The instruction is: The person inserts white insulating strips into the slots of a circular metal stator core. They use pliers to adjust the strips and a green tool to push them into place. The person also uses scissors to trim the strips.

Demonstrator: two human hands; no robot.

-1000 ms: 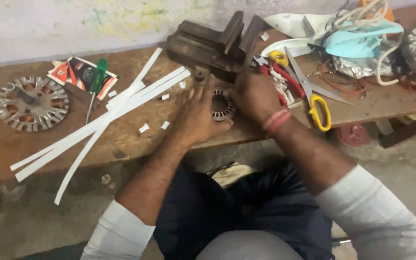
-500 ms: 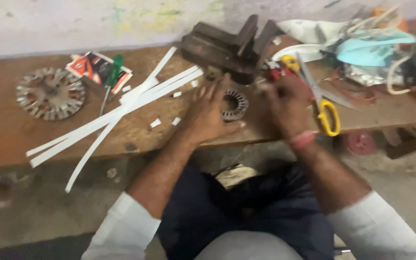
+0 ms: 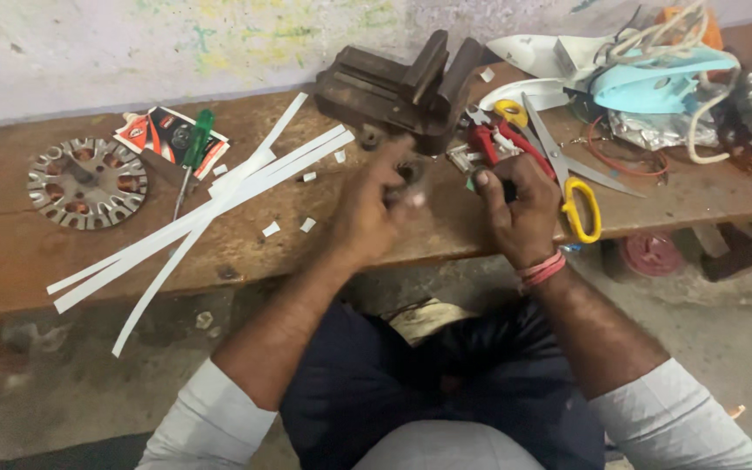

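Two hands: both meet over the near edge of the counter [image 3: 219, 261].
Left hand [image 3: 376, 213]: fingers curled around a small dark round part [image 3: 408, 171], mostly hidden and blurred.
Right hand [image 3: 520, 209]: closed on a small tool; its kind I cannot tell.
Relation: the part lies just left of the right hand.
Behind: dark vise [image 3: 402, 87].
Right: yellow-handled scissors [image 3: 567, 174].

Tight up front: vise [image 3: 402, 87] sits right behind both hands, w/ red pliers [image 3: 491, 139] and yellow-handled scissors [image 3: 567, 174] crowding the right hand [image 3: 520, 209]. Left of the left hand [image 3: 372, 213], long white strips [image 3: 202, 218] + small white scraps [image 3: 289, 228] cutting diagonally across the bench [image 3: 10, 252]. Bare wood along the near edge betw. strips and left hand, also far left below the round metal disc [image 3: 87, 183].
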